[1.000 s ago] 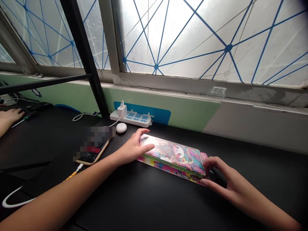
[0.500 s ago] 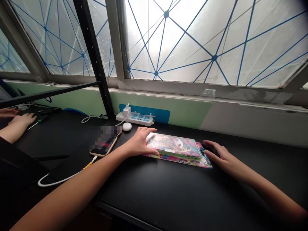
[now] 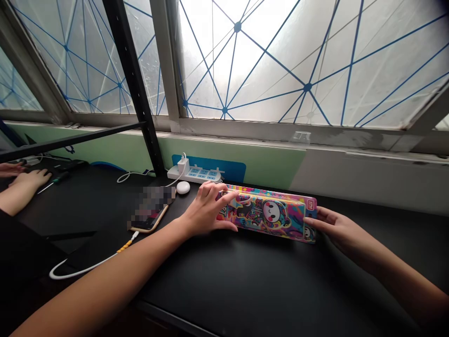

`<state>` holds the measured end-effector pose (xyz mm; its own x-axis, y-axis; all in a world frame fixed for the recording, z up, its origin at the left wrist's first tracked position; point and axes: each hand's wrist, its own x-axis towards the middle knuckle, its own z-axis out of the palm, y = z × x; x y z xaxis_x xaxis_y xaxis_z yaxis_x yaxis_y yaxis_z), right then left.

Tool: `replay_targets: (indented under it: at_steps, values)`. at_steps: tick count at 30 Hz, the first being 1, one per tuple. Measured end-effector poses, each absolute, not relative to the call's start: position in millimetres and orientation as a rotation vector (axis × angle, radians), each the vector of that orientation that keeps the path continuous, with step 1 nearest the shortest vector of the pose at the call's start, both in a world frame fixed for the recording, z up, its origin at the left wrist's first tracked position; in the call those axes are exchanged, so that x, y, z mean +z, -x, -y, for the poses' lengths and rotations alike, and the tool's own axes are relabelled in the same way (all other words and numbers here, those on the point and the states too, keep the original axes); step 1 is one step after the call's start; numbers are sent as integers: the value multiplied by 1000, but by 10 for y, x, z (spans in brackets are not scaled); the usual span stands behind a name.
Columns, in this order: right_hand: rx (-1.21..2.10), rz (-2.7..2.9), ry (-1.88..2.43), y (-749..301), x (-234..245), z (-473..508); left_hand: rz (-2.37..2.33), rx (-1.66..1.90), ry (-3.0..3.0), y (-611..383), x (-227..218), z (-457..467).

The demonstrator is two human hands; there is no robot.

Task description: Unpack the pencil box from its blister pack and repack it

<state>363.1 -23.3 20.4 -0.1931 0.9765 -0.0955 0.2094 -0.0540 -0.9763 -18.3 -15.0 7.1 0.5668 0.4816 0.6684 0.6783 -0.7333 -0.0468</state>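
Note:
A long, flat, brightly printed package point(image 3: 271, 213) with a round white cartoon face lies on the black table in front of me. Its raised shiny front sits on a backing card with pink edges. At the right end, my right hand point(image 3: 331, 224) pinches the card, thumb on the front and fingers behind it. My left hand point(image 3: 213, 208) is at the other end, fingers and thumb spread around it and the index finger over the front face. That end is partly hidden by the hand, and whether the hand bears on it I cannot tell.
Left of the package lie a phone point(image 3: 159, 220) with a white cable point(image 3: 80, 274) and a round white case point(image 3: 183, 188). A power strip point(image 3: 203, 174) stands by the wall. Another person's hands point(image 3: 31, 180) rest near a screwdriver point(image 3: 52, 181) at far left. A black metal post point(image 3: 135, 84) rises there.
The package's face, pale with a green side below it before, now appears tilted towards me in bright colours. My right hand has closed on its right end; my left hand's fingers have shifted over its front.

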Motion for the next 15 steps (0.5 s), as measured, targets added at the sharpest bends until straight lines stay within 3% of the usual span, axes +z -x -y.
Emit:
replay_targets:
  at_steps: [8,15]
  values:
    - [1110,1526,1331,-3501,254,320,1267,-1257,2513,152,76,125]
    - [495,2016,1271,-3510,194,385,1563,-1794,2611,269,163,112]
